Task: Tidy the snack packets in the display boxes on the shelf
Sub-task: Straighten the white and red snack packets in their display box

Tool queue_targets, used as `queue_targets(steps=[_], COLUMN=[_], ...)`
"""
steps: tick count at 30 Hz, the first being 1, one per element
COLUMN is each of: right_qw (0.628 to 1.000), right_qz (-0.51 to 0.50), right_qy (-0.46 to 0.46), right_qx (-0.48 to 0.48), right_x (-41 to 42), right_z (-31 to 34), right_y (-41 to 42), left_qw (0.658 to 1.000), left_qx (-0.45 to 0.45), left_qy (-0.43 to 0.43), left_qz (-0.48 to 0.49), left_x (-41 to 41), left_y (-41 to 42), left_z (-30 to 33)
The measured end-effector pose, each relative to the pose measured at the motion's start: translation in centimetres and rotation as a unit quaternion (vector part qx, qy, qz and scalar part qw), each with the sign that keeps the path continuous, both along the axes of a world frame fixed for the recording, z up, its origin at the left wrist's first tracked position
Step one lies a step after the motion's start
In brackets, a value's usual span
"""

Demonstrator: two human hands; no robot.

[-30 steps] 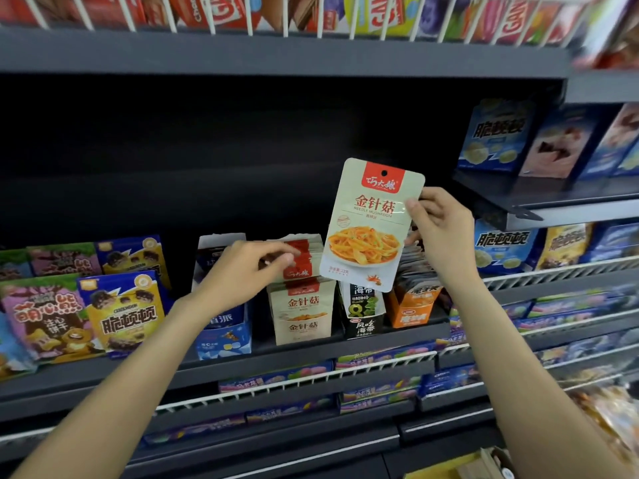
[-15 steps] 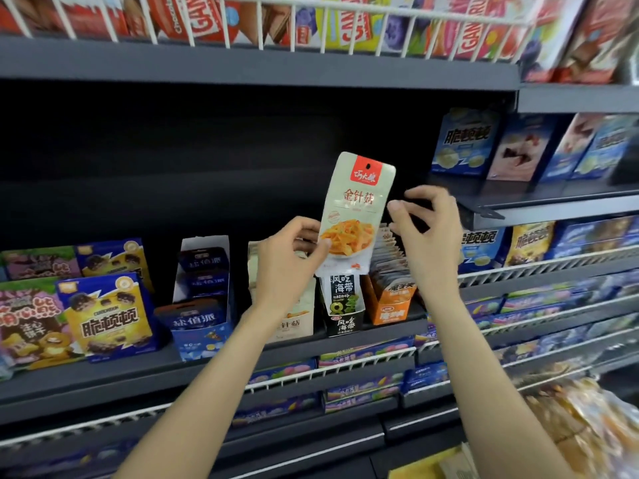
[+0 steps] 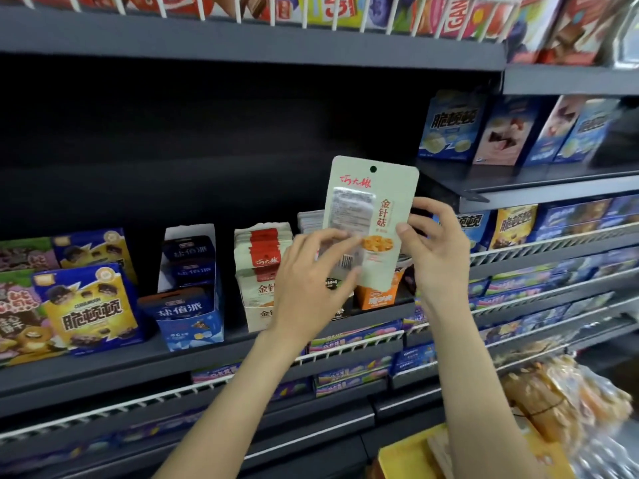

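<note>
— Fingers of both hands pinching one pale packet (image 3: 371, 205): left hand (image 3: 311, 288) on the lower left edge, thumb and fingertips closed over the barcode patch; right hand (image 3: 437, 250) on the right edge, fingers curled behind, thumb in front.

— Held where, exactly?

— Up in the air between the two hands, in front of the middle shelf (image 3: 145, 361), above the row of display boxes. Long axis upright, tilted a little to the right, hang hole at the top, printed back panel turned toward the camera.

— And the home for it?

— Probably the cream display box (image 3: 257, 271) with the red-topped matching packets, down and to the left of the held packet, just beside the left wrist. Left hand nearer to that box; right hand farther, over toward the orange box (image 3: 378, 295).

— So the coming move?

— Judging from that: down and left, long axis kept upright, slid in among the standing packets. Likely needs turning about first, since those in the box show the front and this one shows the back.

— Anything in the way?

— A dark packet box (image 3: 333, 288) between cream and orange, mostly hidden behind the left hand. Farther left, a blue box (image 3: 188, 316). Farther still, yellow-and-blue cartons (image 3: 88, 305). Wire-fronted shelves (image 3: 553, 243) to the right, well apart.

— Risk?

— Possibly catching the neighbours' red tops while going in; hard to tell how full the box is.
</note>
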State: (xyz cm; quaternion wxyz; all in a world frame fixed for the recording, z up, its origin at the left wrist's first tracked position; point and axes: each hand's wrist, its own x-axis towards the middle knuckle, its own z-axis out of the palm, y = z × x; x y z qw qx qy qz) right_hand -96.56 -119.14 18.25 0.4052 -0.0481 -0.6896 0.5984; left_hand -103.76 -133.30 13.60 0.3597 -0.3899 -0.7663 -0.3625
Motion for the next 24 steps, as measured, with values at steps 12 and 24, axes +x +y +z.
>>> queue_targets(steps=[12,24], right_qw=[0.994,0.996], right_qz=[0.033,0.077], right_qy=[0.001,0.036], right_qx=[-0.104,0.007], right_x=[-0.2,-1.8], right_z=[-0.8,0.9], right_y=[0.5,-3.2], left_qw=[0.991,0.981], left_qx=[0.057,0.111], left_qy=[-0.124,-0.148], left_qz=[-0.01,-0.055], left_x=[0.0,0.2], left_y=[-1.1,-1.5], left_z=[0.7,2.4])
